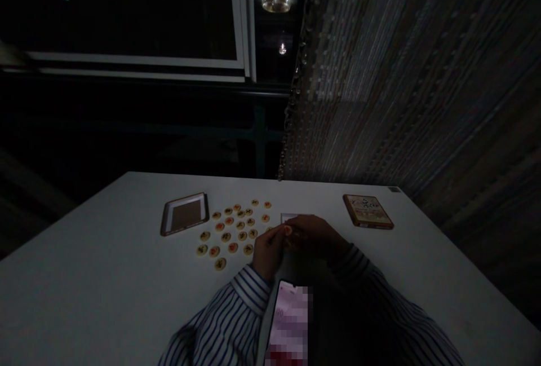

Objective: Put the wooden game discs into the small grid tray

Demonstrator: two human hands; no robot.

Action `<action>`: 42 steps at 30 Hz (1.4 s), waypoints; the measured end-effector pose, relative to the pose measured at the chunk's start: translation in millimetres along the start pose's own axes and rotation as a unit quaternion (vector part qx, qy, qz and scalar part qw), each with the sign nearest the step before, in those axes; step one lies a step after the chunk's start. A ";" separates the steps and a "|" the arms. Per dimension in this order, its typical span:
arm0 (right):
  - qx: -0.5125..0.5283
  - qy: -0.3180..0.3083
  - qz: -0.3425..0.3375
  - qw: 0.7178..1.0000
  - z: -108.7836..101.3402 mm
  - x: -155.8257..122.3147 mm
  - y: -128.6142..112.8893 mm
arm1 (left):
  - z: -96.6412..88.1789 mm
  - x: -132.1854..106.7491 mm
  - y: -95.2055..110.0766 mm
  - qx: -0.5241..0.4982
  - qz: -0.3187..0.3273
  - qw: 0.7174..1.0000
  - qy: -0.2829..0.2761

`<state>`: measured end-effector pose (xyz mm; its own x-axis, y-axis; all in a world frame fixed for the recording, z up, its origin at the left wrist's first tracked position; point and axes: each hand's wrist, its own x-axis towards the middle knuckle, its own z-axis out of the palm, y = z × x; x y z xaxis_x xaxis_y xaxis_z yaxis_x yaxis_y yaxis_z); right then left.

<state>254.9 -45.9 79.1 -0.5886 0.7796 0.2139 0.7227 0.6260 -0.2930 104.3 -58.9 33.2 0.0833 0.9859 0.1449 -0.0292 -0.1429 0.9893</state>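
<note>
Several round pale game pieces [234, 230] with red or dark marks lie spread on a white table [105, 276]. My left hand [269, 253] is closed in a pinch on one round piece [288, 230], held just above the table. My right hand [315, 233] lies right beside it with curled fingers that touch the same piece; the scene is dark and what else it holds stays hidden. Both sleeves are striped.
An open box tray [185, 213] lies left of the pieces. A box lid with a picture [367, 211] sits at the right. A lit phone [291, 321] rests near my chest. A beaded curtain [401, 73] hangs behind the table.
</note>
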 end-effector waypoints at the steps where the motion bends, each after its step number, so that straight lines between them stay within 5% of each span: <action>1: -0.010 -0.004 0.007 1.000 -1.1 1.5 -0.8 | -0.6 0.6 -1.4 -0.002 0.004 1.000 -0.001; 15: -0.080 -0.053 0.017 0.995 -11.2 8.1 -3.7 | 2.5 0.7 -7.1 0.001 -0.014 0.999 0.044; 21: -0.079 -0.049 0.050 0.994 -12.3 4.7 7.5 | -1.8 -1.4 -14.8 0.142 0.054 0.988 0.027; 28: -0.077 -0.022 0.086 0.993 -22.6 -8.0 20.4 | -1.0 -2.0 -26.2 0.333 0.166 0.928 -0.026; 42: -0.093 -0.004 0.109 0.990 -26.3 -18.0 34.8 | 0.8 -4.5 -42.1 0.368 0.159 0.914 -0.054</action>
<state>300.2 -37.6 89.5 -0.4139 0.8965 0.1580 0.8865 0.4364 -0.1540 105.9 -57.3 -9.1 0.2870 0.8753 0.3891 0.6057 -0.4805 0.6342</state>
